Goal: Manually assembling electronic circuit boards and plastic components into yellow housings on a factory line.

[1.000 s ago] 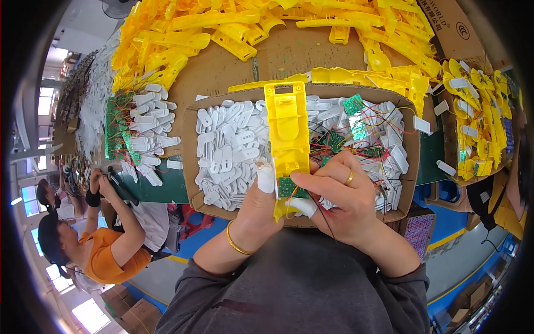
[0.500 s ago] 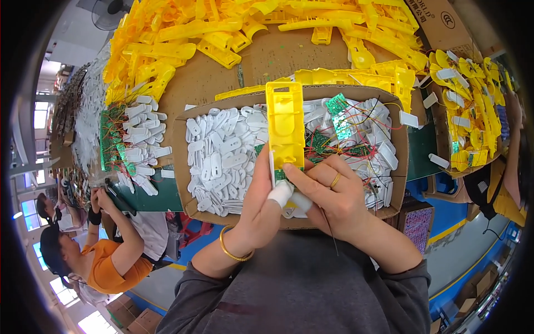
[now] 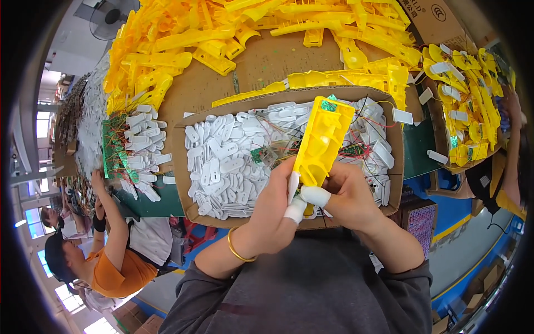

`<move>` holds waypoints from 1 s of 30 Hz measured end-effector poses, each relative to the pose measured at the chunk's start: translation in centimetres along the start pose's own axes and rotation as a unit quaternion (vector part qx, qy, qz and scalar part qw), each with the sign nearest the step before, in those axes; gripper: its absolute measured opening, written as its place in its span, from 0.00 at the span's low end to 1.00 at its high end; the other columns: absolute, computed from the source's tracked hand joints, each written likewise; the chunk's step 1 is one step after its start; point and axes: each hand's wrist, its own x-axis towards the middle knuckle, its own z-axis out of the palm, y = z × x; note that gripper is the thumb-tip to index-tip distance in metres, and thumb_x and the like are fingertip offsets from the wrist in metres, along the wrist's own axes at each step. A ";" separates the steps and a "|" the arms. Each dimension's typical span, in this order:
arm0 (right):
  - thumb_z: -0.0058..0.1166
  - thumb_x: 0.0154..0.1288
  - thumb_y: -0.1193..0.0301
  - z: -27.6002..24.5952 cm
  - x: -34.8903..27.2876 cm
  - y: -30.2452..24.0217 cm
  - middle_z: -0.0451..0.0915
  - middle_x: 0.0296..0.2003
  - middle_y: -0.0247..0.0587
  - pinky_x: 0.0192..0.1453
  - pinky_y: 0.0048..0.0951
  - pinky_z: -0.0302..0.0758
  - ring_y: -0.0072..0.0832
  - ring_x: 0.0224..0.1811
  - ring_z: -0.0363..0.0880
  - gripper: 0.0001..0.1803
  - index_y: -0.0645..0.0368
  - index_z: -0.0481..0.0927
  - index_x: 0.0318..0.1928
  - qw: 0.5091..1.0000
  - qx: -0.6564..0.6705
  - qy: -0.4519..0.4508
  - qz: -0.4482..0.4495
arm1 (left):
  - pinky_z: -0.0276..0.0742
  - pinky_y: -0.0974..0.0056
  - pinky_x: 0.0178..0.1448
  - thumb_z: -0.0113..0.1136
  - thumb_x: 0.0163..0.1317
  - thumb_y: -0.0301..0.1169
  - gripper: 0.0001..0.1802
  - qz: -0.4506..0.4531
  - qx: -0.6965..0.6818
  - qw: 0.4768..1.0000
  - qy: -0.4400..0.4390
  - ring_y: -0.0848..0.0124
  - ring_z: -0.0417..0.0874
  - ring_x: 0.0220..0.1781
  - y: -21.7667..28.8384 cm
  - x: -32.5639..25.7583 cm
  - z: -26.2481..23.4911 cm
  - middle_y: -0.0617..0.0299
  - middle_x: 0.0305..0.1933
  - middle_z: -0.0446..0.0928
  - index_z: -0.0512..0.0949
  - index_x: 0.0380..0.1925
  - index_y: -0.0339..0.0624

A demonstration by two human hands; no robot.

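Observation:
A long yellow plastic shell (image 3: 324,139) is held over a cardboard box (image 3: 179,167), its upper end leaning right and its ribbed hollow inside facing me. My left hand (image 3: 270,209), with a white-wrapped thumb, grips the lower left edge. Beside that thumb shows a narrow white piece (image 3: 293,186). Closed round the lower right end is my right hand (image 3: 353,195), its thumb also wrapped in white; its other fingers are partly hidden behind the shell. Under the hands lie white oval plastic pieces (image 3: 225,150) and green circuit boards (image 3: 355,151) with red and black wires.
Yellow shells (image 3: 183,39) are heaped across the far side. Wired boards (image 3: 114,147) with white pieces lie at left; another box (image 3: 467,117) of yellow parts stands at right. A co-worker in an orange top (image 3: 114,273) works at left, and another person's arm (image 3: 512,111) shows at right.
The yellow shell has swung from upright to leaning right. My right index finger has left its face, and the right hand now grips its lower end with the thumb in front.

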 end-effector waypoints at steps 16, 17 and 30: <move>0.47 0.66 0.61 -13.7 -5.3 -12.9 0.76 0.44 0.41 0.48 0.28 0.76 0.23 0.44 0.77 0.22 0.62 0.67 0.56 0.915 -0.055 0.328 -0.228 | 0.64 0.63 0.62 0.53 0.53 0.19 0.25 0.037 0.166 0.985 0.032 0.61 0.71 0.59 2.4 3.5 -8.4 0.53 0.56 0.70 0.68 0.55 0.41; 0.44 0.68 0.65 -20.4 -7.6 -14.7 0.75 0.42 0.39 0.47 0.22 0.75 0.17 0.43 0.76 0.20 0.63 0.66 0.56 0.876 -0.073 0.399 -0.261 | 0.70 0.66 0.54 0.49 0.53 0.17 0.22 0.070 0.173 0.980 0.070 0.65 0.78 0.49 0.2 4.3 -11.3 0.56 0.44 0.77 0.71 0.51 0.40; 0.57 0.53 0.77 -1.3 -3.8 -6.1 0.79 0.40 0.41 0.46 0.28 0.75 0.27 0.43 0.79 0.18 0.64 0.77 0.47 0.927 -0.353 0.050 -0.114 | 0.75 0.51 0.44 0.51 0.55 0.29 0.24 0.175 0.653 0.682 0.278 0.50 0.79 0.38 -8.8 20.5 -27.9 0.50 0.40 0.76 0.68 0.55 0.49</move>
